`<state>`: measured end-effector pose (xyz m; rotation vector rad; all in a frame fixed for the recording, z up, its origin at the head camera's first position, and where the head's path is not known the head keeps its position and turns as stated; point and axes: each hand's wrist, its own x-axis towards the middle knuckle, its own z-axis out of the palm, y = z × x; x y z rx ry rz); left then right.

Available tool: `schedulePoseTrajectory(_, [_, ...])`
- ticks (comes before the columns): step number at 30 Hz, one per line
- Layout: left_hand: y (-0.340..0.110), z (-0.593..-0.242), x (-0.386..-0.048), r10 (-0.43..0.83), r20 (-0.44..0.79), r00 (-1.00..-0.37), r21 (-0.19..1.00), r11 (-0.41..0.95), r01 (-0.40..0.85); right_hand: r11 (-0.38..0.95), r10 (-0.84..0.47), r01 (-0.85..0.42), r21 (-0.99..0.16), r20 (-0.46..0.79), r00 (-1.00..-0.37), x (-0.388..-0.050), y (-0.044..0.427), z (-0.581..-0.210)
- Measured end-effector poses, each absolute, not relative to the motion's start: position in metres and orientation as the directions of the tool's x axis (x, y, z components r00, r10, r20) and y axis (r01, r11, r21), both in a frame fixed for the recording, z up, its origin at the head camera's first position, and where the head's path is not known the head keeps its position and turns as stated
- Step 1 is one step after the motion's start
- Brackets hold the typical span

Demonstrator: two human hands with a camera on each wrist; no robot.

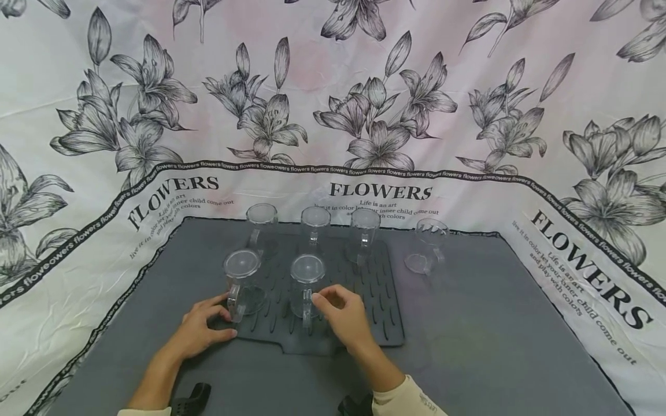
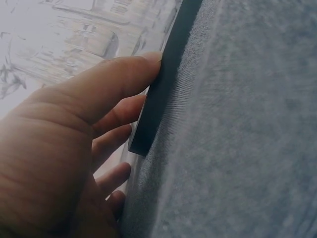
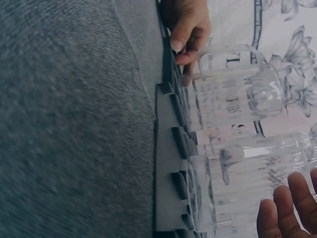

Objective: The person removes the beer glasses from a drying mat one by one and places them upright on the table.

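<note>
In the head view, my left hand [image 1: 200, 330] is at the front left corner of a dark ridged mat [image 1: 392, 329], beside a clear glass mug [image 1: 247, 289]. The left wrist view shows the thumb touching the mat's edge [image 2: 157, 106], with the other fingers loosely bent behind it. My right hand [image 1: 346, 315] is beside the handle of the front middle mug [image 1: 307, 280]. Its fingers [image 3: 285, 208] look relaxed next to that mug [image 3: 237, 183] in the right wrist view; its thumb is out of sight there. Both front mugs stand upside down.
Three more clear mugs stand in the mat's back row: left [image 1: 262, 222], middle [image 1: 315, 222] and right [image 1: 365, 225]. Another mug [image 1: 429, 248] stands on the grey table [image 1: 484, 323], right of the mat. Behind hangs a flower-printed cloth [image 1: 291, 127].
</note>
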<state>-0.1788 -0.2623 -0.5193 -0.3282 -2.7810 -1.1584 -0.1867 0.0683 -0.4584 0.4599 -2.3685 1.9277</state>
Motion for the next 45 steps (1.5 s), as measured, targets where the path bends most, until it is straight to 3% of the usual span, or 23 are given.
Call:
schedulePoseTrajectory(11, [-0.264, -0.513, -0.182, 0.173, 0.188, -0.967, 0.698, 0.669, 0.255, 0.171, -0.309, -0.276, -0.946, 0.214, -0.927, -0.192, 0.061, -0.466])
schedulePoseTrajectory(25, [-0.265, -0.519, -0.177, 0.160, 0.184, -0.970, 0.705, 0.666, 0.244, -0.061, -0.421, -0.128, -0.990, 0.142, -0.896, -0.192, 0.051, -0.481])
schedulePoseTrajectory(30, [-0.265, -0.517, -0.176, 0.168, 0.201, -0.965, 0.700, 0.664, 0.261, -0.141, -0.355, -0.179, -0.974, 0.218, -0.909, -0.192, 0.056, -0.475])
schedulePoseTrajectory(37, [-0.263, -0.516, -0.176, 0.174, 0.200, -0.964, 0.692, 0.672, 0.265, -0.113, -0.283, -0.237, -0.965, 0.260, -0.923, -0.193, 0.073, -0.457])
schedulePoseTrajectory(45, [-0.261, -0.517, -0.176, 0.177, 0.200, -0.964, 0.678, 0.685, 0.267, -0.136, -0.255, -0.373, -0.918, 0.396, -0.882, -0.191, 0.102, -0.429])
